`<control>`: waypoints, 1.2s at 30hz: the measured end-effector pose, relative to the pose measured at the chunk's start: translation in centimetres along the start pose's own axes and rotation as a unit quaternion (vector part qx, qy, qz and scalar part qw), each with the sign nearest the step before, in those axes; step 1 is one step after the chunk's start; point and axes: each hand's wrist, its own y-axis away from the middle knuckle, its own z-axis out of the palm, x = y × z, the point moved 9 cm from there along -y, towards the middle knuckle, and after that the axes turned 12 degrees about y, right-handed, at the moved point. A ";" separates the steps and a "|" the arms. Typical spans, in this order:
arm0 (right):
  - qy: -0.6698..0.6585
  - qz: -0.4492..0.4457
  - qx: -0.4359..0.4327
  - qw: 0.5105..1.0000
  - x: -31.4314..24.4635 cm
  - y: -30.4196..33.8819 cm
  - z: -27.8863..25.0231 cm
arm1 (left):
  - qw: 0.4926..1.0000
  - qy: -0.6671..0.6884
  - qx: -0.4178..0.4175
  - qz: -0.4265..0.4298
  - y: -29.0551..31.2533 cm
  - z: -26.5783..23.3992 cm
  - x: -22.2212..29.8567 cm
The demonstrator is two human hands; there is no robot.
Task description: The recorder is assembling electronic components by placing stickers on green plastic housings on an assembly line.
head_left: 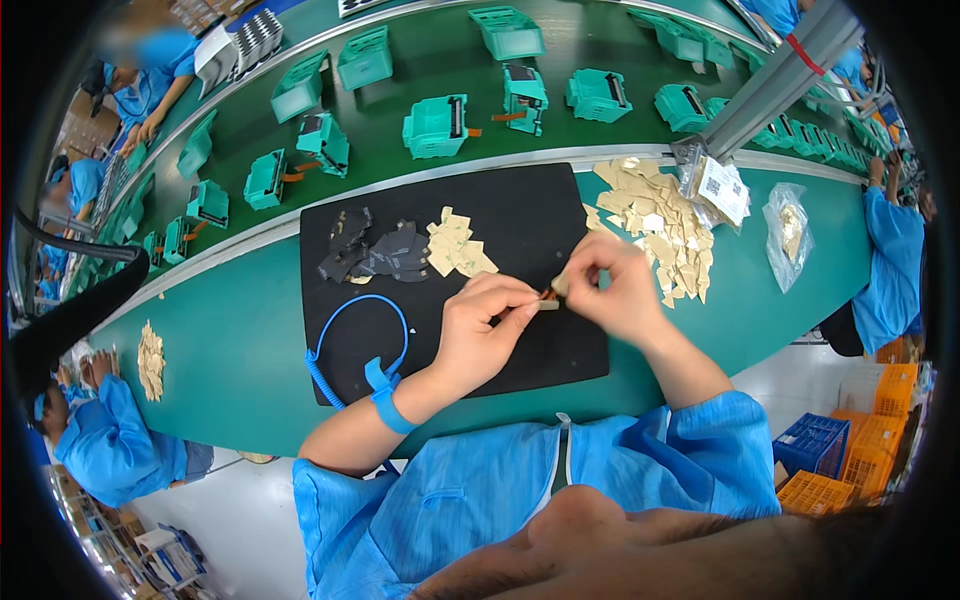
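Over the black mat, my left hand pinches a small flat beige piece between thumb and fingertips. A thin orange-brown strip shows beside it, partly hidden by the fingers. Close by on the right, my right hand is closed in a pinch on another small beige bit, slightly blurred. The fingertips of both hands nearly meet. Beyond my left hand lie a heap of beige cut pieces and a heap of black flat pieces. A blue wrist strap circles my left wrist.
A blue coiled cord loops over the mat. A large beige pile, labelled packets and a clear bag lie right. Teal plastic housings line the green conveyor behind. A metal post rises at right; co-workers sit both sides.
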 end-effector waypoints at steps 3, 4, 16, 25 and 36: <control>-0.035 0.237 0.025 0.971 8.5 1.6 -2.3 | 0.987 0.145 0.065 -0.020 0.6 -1.0 -1.2; 0.074 0.206 0.022 0.975 8.4 1.2 -3.6 | 0.982 0.176 0.061 -0.027 0.5 -1.2 -1.6; -0.046 0.092 -0.106 0.989 -1.4 0.2 0.6 | 0.910 0.374 0.053 -0.169 1.2 0.4 -3.8; 0.117 -0.103 0.087 0.984 -5.3 0.3 0.0 | 0.871 0.453 0.062 -0.182 1.5 -0.5 -4.5; 0.050 -0.191 0.045 0.979 -7.4 1.7 0.9 | 0.877 0.467 0.008 -0.117 0.9 0.4 -3.2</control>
